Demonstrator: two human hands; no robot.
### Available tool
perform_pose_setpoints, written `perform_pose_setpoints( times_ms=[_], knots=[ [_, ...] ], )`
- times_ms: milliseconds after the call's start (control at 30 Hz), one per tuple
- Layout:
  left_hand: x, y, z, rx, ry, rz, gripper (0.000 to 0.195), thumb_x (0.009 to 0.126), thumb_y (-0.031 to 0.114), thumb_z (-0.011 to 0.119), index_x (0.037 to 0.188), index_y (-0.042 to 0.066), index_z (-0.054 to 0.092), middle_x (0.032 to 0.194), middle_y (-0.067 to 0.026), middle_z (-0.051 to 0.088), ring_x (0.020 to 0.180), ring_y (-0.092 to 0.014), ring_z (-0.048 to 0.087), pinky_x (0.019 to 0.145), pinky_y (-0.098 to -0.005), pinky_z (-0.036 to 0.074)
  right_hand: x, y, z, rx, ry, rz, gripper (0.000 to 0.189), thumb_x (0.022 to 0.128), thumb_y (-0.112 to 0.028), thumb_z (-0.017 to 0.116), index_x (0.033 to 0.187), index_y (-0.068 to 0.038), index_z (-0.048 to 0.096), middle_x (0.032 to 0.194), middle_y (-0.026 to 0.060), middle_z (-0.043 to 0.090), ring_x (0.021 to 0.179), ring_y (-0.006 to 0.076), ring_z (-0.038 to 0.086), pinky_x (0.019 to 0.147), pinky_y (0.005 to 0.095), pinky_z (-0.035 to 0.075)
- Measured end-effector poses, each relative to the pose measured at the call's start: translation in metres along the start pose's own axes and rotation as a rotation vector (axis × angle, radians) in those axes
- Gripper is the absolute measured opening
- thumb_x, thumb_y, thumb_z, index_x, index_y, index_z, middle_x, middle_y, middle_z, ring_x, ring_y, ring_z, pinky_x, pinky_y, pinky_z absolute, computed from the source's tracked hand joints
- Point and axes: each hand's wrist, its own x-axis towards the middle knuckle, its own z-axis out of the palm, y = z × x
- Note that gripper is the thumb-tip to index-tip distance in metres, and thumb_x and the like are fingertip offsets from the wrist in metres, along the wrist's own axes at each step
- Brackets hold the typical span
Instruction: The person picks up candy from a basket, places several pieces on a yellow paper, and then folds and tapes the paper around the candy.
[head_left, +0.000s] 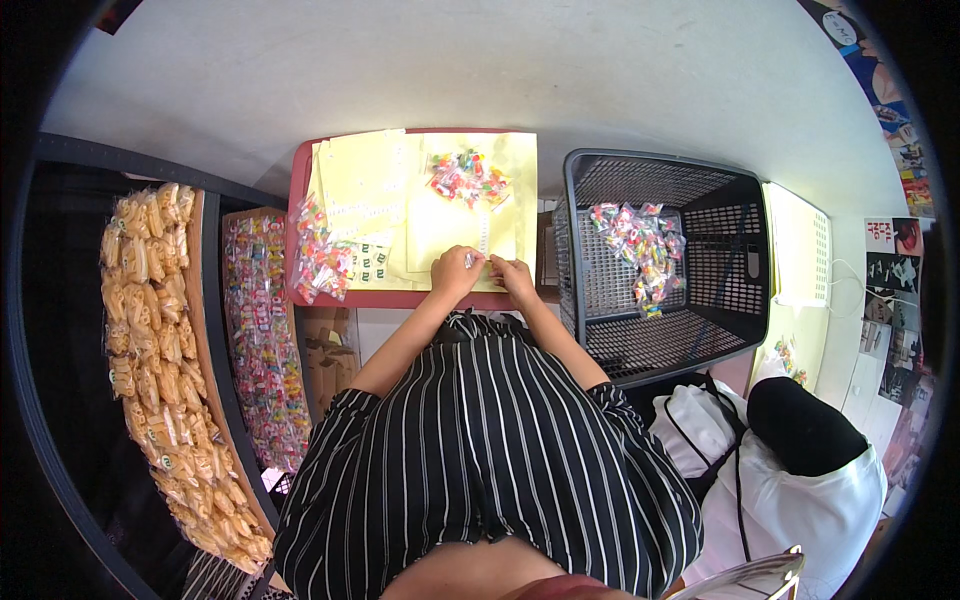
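Observation:
My left hand (456, 270) is closed on a small shiny packet (470, 260), mostly hidden by the fingers. Beside it, my right hand (514, 279) has thumb and fingertips pinched together at the lower end of a strip of small labels (484, 232); whether anything is between them is too small to tell. Both hands are over yellow sheets (435, 240) on a red table (360, 298). Beyond them lies a pile of clear packets with colourful candies (469, 178). More candy packets (324, 259) are heaped at the table's left edge, by a sheet of green-marked stickers (370, 262).
Right of the table stands a black plastic crate (720, 322) with candy packets (641, 247) inside. Shelves on the left hold bagged tan snacks (154, 300) and rows of colourful packets (264, 337). A person in white (810, 495) is close at the lower right, near another yellow-covered surface (799, 247).

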Motion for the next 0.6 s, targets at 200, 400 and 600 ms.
perform_pose_setpoints(
  times_ms=[200, 400, 600],
  knots=[
    [0.004, 0.006, -0.002, -0.035, -0.055, -0.062, 0.026, 0.07, 0.034, 0.063, 0.077, 0.009, 0.066, 0.073, -0.0128, 0.062, 0.068, -0.027, 0.06, 0.062, -0.0347, 0.046, -0.001, -0.001, -0.004, 0.035, -0.01, -0.022, 0.022, 0.078, -0.022, 0.059, 0.083, 0.0, 0.058, 0.071, 0.0057, 0.057, 0.06, 0.0112, 0.054, 0.053, 0.0211, 0.041],
    [0.009, 0.004, 0.004, -0.074, -0.105, -0.05, 0.03, 0.069, 0.035, 0.064, 0.077, 0.005, 0.066, 0.07, -0.0125, 0.063, 0.064, -0.023, 0.061, 0.06, -0.0311, 0.046, -0.002, 0.001, -0.01, 0.071, -0.034, -0.065, 0.017, 0.08, -0.018, 0.054, 0.087, -0.003, 0.059, 0.073, 0.0041, 0.059, 0.063, 0.0107, 0.055, 0.055, 0.0205, 0.042],
    [0.018, -0.006, 0.012, -0.28, -0.229, -0.133, 0.03, 0.071, 0.029, 0.063, 0.078, 0.0, 0.065, 0.068, -0.0115, 0.063, 0.061, -0.017, 0.06, 0.059, -0.0262, 0.045, -0.002, 0.0, -0.01, 0.154, -0.067, -0.05, 0.021, 0.082, -0.018, 0.05, 0.091, -0.001, 0.058, 0.081, 0.0074, 0.061, 0.071, 0.0132, 0.058, 0.062, 0.0224, 0.043]
  ],
)
